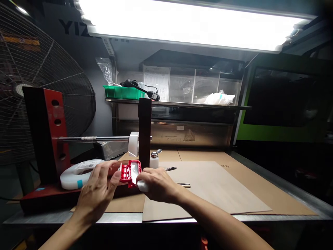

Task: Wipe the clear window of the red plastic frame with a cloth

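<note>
A small red plastic part (126, 173) with ribbed compartments and a pale, shiny panel is held up above the bench's front edge. My left hand (97, 185) grips its left side between thumb and fingers. At the part's right side, my right hand (157, 184) is closed around a white wad (142, 185), which looks like a cloth or tissue. The wad is at or very near the part's right edge; exact contact is hard to see. Behind them stands a red and black roll stand (56, 118) with a white roll (133, 144) on its metal rod.
A large roll of clear film (70, 178) lies on the stand's base. A white pump bottle (154, 160) and a pen (171, 169) are behind my right hand. Cardboard sheets (208, 187) cover the bench. A green bin (122, 92) sits on the shelf; a big fan (78, 90) stands left.
</note>
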{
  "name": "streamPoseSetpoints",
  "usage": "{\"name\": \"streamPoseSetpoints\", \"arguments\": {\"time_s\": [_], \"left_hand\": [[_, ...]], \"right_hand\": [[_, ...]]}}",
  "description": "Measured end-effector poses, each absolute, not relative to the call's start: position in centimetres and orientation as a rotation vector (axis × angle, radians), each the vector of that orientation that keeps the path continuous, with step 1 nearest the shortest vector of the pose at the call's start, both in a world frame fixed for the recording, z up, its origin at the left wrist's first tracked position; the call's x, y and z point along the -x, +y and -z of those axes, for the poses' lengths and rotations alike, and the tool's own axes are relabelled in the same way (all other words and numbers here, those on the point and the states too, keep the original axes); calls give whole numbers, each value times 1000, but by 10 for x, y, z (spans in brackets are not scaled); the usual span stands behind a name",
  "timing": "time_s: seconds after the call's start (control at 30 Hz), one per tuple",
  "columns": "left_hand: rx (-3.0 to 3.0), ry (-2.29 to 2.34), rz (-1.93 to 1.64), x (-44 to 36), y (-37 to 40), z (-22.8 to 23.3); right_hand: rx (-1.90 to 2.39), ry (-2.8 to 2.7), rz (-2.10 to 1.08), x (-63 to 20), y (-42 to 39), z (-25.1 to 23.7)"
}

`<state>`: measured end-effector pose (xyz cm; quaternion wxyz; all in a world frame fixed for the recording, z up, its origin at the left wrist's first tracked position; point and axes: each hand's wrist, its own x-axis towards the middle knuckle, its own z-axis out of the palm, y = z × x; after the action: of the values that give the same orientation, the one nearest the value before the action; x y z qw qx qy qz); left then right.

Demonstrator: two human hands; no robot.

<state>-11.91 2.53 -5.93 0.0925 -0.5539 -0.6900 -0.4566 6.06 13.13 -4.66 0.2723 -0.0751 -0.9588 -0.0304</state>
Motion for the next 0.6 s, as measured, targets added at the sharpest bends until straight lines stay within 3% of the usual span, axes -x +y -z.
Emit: {"name": "streamPoseSetpoints", "arguments": {"time_s": [0.2, 0.4, 0.6], "left_hand": [[1513, -2498, 1587, 124, 48, 59], [1405, -2537, 1488, 133, 57, 61], [1366, -2457, 1269, 132, 55, 49]], "right_hand": [[217, -2664, 247, -40, 137, 60], [273, -2199, -867, -22, 153, 64], [557, -1835, -1304, -4, 185, 57]]}}
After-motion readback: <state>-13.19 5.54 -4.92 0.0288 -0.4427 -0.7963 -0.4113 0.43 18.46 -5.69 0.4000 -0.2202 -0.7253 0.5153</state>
